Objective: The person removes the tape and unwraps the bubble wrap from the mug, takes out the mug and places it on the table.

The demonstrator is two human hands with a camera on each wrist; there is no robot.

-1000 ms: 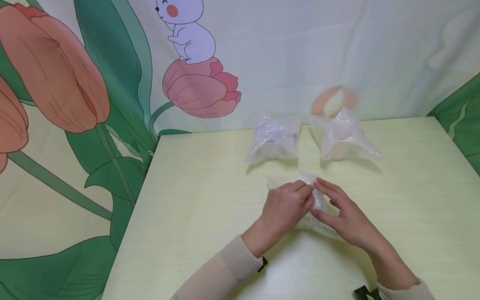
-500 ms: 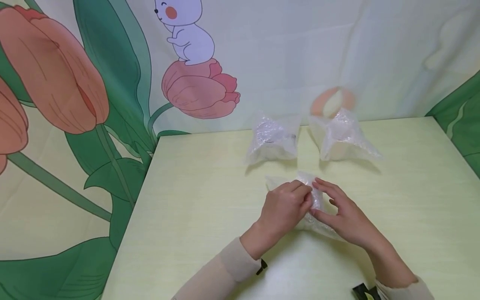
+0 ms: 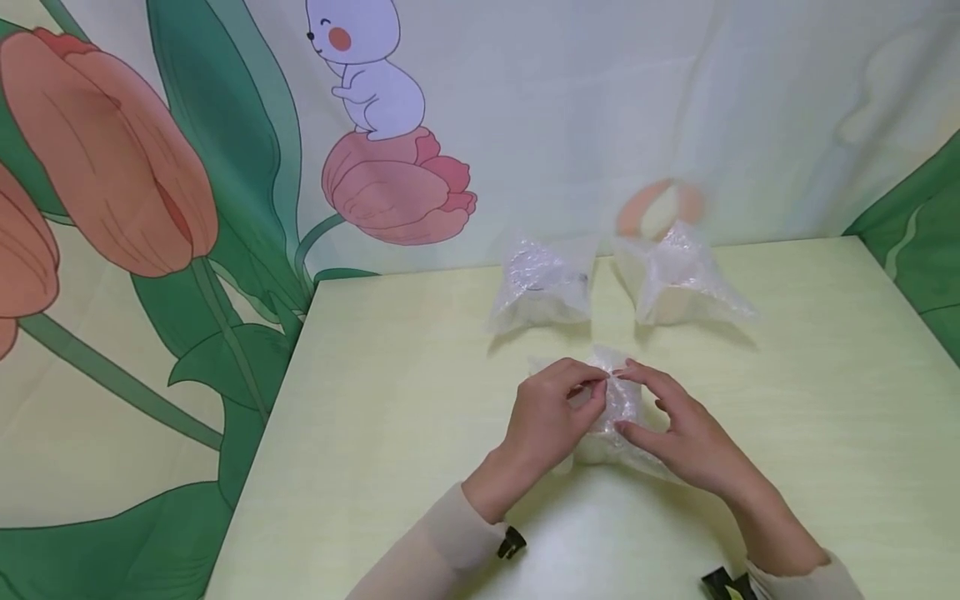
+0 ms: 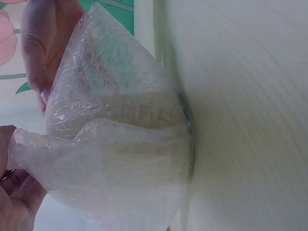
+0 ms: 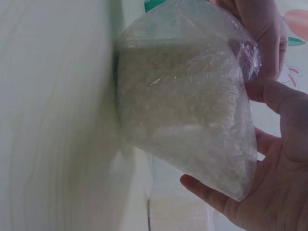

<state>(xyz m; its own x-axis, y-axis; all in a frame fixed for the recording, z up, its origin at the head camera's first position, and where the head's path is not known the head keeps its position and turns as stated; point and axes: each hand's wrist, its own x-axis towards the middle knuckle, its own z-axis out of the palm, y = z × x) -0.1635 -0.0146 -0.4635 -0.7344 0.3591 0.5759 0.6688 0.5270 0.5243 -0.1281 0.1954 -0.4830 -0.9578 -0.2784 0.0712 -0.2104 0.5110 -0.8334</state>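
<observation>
A crinkly clear plastic bag (image 3: 624,402) with something pale and blocky inside stands on the table under both hands. My left hand (image 3: 546,417) pinches the gathered plastic at its top; in the left wrist view, that hand's fingers (image 4: 6,144) grip a twisted end of the bag. My right hand (image 3: 693,446) holds the bag from the right, thumb and fingers around its upper part. In the right wrist view, the right index finger (image 5: 269,94) lies at the bag's top and the thumb (image 5: 199,190) at its lower corner. The contents are blurred by the plastic.
Two similar plastic bags stand at the back of the table, one on the left (image 3: 542,287) and one on the right (image 3: 681,287). Behind the table edge hangs a printed cloth (image 3: 540,125) with tulips and a white animal.
My left hand has shifted slightly left, and a gap now shows between its thumb and index finger. The right hand stays nearly in place. The head view has tilted up a little.
</observation>
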